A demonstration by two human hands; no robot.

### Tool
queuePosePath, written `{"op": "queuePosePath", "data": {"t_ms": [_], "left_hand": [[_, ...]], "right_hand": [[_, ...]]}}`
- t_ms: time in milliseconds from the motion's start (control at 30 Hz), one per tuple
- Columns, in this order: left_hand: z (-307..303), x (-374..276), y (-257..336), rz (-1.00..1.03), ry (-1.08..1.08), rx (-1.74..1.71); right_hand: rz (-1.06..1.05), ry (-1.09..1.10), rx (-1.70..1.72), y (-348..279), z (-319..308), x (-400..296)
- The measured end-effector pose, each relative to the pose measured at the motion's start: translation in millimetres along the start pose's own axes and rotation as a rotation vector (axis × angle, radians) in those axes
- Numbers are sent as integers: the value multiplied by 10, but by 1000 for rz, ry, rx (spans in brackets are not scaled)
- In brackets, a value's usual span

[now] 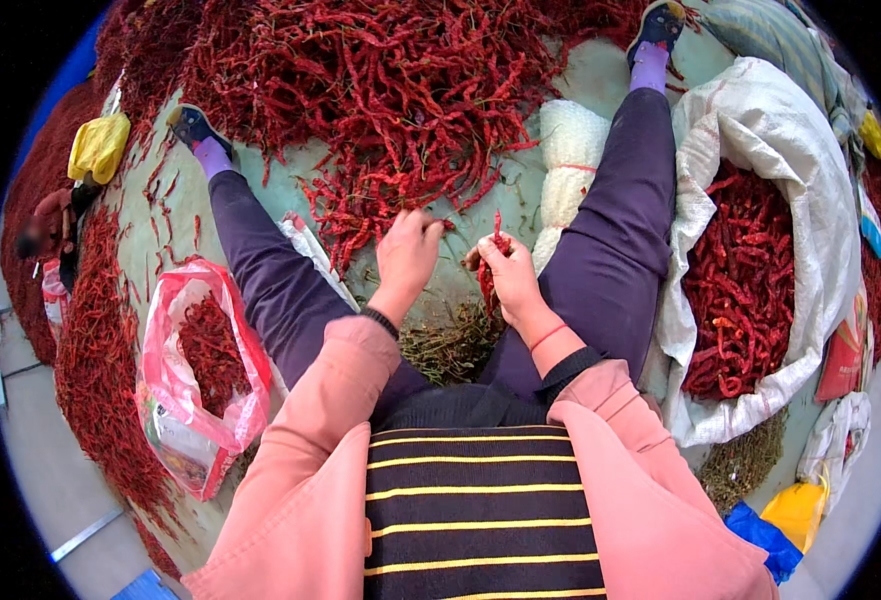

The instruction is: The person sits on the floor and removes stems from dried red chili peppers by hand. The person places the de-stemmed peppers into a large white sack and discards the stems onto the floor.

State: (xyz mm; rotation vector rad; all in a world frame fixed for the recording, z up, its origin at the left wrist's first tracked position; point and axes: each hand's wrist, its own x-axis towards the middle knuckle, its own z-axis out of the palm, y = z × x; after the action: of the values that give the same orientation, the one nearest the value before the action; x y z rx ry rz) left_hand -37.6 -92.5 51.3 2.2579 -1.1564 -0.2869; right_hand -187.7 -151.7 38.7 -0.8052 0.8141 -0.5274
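Observation:
My right hand (514, 277) is closed around a few dried red chili peppers (487, 279), one tip poking up past the thumb. To its left, my left hand (408, 251) is raised with curled fingers at the near edge of a large heap of dried red chilies with stems (380, 97). A bit of red shows behind its fingertips, and I cannot tell whether they grip it. Between my thighs lies a pile of loose greenish-brown stems (448, 343), below both hands.
An open white woven sack (767, 97) of chilies (737, 300) stands right of my leg. On the left is a pink-and-white bag (156, 330) partly filled with chilies. A rolled white bundle (569, 142) lies inside my right leg. Another person (54, 232) is at far left.

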Motion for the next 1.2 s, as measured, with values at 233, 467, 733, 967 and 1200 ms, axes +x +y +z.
{"op": "queuePosePath", "data": {"t_ms": [233, 467, 733, 967, 1200], "left_hand": [[495, 443, -92, 250, -115, 408], [87, -136, -17, 303, -250, 73], [91, -423, -125, -48, -202, 180], [113, 145, -202, 256, -46, 529], [93, 186, -290, 203, -137, 393]], "right_hand": [[37, 152, 3, 158, -53, 75], [-38, 324, 178, 259, -94, 230], [83, -17, 243, 99, 40, 35], [15, 124, 106, 119, 47, 78], [-29, 276, 126, 118, 26, 89]]}}
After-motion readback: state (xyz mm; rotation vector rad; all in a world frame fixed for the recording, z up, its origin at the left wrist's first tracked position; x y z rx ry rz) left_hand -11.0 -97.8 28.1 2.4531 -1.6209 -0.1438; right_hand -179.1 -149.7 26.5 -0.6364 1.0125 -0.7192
